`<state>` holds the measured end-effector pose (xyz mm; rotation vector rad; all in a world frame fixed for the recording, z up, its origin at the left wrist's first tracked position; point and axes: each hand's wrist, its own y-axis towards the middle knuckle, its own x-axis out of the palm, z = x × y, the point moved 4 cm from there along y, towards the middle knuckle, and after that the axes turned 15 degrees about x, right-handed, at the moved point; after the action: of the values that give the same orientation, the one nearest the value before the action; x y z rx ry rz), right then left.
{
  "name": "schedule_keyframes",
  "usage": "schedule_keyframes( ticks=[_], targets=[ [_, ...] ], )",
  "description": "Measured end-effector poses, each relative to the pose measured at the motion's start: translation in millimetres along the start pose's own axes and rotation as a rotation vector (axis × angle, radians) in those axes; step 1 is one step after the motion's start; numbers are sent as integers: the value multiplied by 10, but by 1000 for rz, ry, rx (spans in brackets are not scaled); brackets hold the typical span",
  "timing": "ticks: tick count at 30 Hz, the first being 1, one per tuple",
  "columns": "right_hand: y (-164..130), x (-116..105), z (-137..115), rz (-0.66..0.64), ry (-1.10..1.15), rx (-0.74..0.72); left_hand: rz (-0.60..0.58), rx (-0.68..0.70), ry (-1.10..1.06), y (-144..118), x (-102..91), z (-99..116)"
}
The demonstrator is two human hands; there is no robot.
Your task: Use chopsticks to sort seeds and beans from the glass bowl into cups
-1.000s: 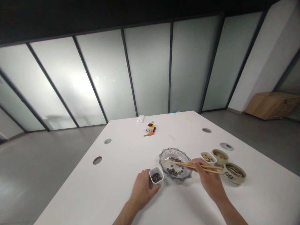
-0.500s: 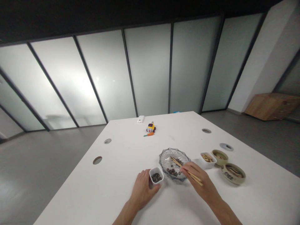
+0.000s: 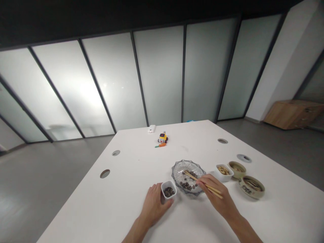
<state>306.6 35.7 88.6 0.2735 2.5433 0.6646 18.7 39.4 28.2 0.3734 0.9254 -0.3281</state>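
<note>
Nearest the lower edge, both forearms are cut off by the frame. On the white tabletop [image 3: 121, 209] the left hand [image 3: 153, 206] curls against a small white cup [image 3: 168, 189] of dark beans, fingers loosely together. Beside it the right hand [image 3: 218, 199] is clamped on a pair of chopsticks [image 3: 202, 183], tips down in a glass bowl [image 3: 187, 177] holding more dark beans. Further right sit a white dish [image 3: 224, 171] of pale nuts and two ceramic bowls; the nearer bowl [image 3: 251, 186] bears dark writing too small to read. Far back stand a yellow toy [image 3: 162, 137] and a white box [image 3: 152, 128], their details hard to make out.
</note>
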Motion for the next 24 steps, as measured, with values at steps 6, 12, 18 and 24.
schedule_keyframes(
  ticks=[6, 12, 18, 24],
  targets=[
    [-4, -2, 5, 23, -16, 35, 8, 5, 16, 2, 7, -6],
    [-14, -16, 13, 57, 23, 1, 5, -6, 5, 3, 1, 5],
    [-2, 10, -13, -31, 22, 54, 9, 0, 17, 6, 7, -2],
    [-7, 24, -9, -51, 20, 54, 8, -2, 11, 4, 11, -11]
  ],
)
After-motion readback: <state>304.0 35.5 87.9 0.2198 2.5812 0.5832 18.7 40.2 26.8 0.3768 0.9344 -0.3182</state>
